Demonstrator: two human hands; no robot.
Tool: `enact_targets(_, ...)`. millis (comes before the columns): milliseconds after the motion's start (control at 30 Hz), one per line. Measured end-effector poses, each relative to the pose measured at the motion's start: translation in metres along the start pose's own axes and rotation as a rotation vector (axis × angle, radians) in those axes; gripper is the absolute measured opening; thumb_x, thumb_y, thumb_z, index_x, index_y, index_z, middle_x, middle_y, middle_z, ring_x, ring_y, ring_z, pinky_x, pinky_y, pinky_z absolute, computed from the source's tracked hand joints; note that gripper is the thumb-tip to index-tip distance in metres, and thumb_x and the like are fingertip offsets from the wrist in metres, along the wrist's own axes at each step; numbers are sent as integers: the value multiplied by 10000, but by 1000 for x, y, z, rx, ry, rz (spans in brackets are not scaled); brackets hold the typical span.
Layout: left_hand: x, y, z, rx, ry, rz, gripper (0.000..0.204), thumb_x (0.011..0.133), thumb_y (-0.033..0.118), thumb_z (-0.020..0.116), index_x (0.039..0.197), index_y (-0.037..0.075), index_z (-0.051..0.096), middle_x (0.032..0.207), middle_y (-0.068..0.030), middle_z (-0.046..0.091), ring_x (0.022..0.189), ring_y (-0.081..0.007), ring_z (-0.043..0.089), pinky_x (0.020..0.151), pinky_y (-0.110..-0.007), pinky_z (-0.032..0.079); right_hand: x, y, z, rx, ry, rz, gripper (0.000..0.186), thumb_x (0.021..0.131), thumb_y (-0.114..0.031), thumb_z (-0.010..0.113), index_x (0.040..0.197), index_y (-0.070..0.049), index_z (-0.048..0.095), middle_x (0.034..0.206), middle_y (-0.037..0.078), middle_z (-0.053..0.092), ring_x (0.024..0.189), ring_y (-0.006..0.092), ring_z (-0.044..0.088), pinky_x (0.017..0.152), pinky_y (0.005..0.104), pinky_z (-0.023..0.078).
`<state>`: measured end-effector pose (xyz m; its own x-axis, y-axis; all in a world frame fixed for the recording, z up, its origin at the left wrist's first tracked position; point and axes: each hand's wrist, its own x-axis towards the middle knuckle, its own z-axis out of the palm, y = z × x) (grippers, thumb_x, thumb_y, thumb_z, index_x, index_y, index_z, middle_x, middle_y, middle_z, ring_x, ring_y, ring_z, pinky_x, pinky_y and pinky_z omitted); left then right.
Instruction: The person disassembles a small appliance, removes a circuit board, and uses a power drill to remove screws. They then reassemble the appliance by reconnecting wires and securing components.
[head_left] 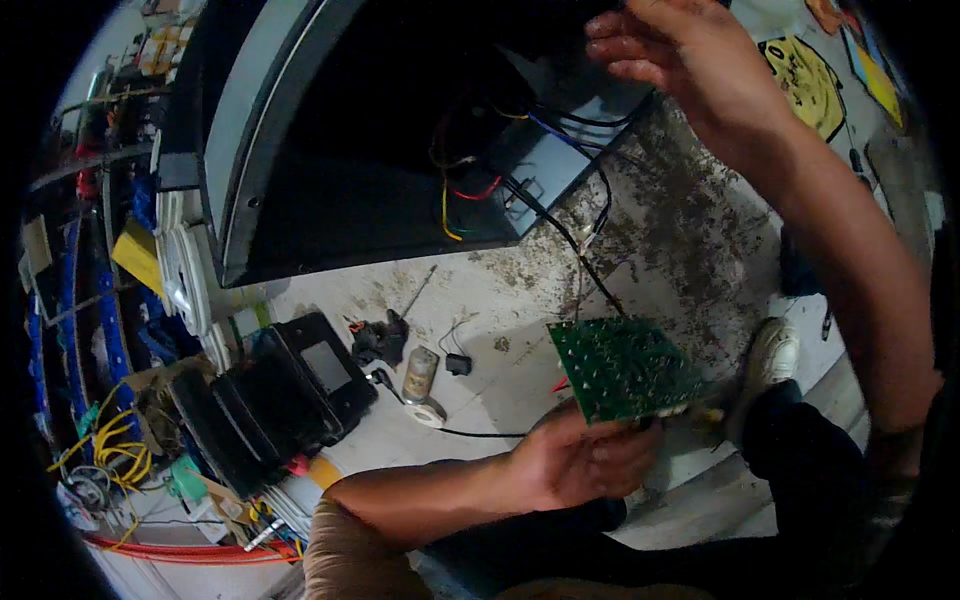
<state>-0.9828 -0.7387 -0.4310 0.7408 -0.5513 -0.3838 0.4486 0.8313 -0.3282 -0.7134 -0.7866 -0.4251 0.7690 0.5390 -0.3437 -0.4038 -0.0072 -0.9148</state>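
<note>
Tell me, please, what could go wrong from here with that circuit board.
The black cable running from the dark casing toward the circuit board might be strained if the board is pulled away. Only the left hand grips the board, near its lower edge, so it could tip or slip.

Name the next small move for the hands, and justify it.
Probably bring the right hand down to steady the far edge of the green circuit board: the left hand alone grips its near edge, the right appears empty, and a black cable runs down toward the board's far edge.
</note>
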Motion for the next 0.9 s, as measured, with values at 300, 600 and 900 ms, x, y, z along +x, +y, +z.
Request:
enact_targets(300, 22, -3, -3, 18, 90, -120, 164, 910, 262, 433, 846, 112, 417, 596, 50, 297, 522, -78, 294, 486, -225, 255, 5, 41, -2, 299, -27, -29, 647, 901, -168, 523, 1396, 1, 144, 1135, 170, 530, 1003, 221, 551, 807, 299, 480)
enact_targets(600, 14, 9, 2, 65, 76, -137, 166, 912, 275, 415, 885, 112, 425, 597, 42, 302, 529, -85, 294, 483, -229, 256, -6, 79, 17, 105, -38, -215, 410, 861, -223, 582, 1165, 24, 461, 939, 104, 591, 926, 205, 589, 770, 273, 495)
enact_targets(900, -2, 24, -3, 50, 52, -21, 147, 899, 264, 430, 968, 140, 466, 616, 40, 317, 553, -92, 311, 500, -231, 275, -7, 100, 60, -866, -180, -707, 332, 807, -136, 531, 1115, -13, 515, 773, 192, 604, 751, 299, 614, 647, 386, 480)
